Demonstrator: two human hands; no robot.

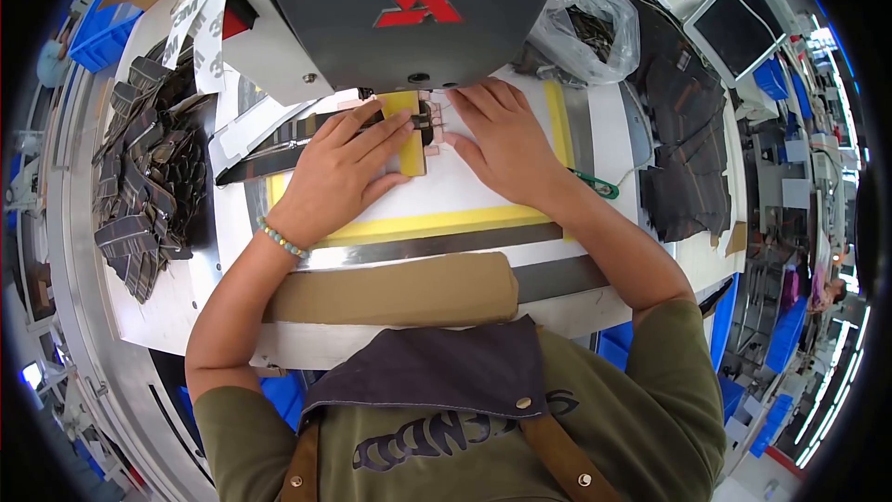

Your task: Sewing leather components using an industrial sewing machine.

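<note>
Under the dark grey machine head (400,28), my left hand (336,172) lies with its fingers stretched over a yellow strip (411,160) and the end of a dark fabric piece (269,160). My right hand (502,144) rests flat on the white work plate (465,188), thumb apart from the fingers, just right of a small black-and-pink fixture (433,125). Nothing shows in its grasp. The machine head hides the area above my fingertips. Green-handled snips (596,185) lie beside my right forearm.
A heap of plaid fabric pieces (149,177) sits at the left. Dark folded fabric (686,144) and a clear plastic bag (599,23) are at the right, near a monitor (739,23). A brown padded bar (390,291) runs along the near edge.
</note>
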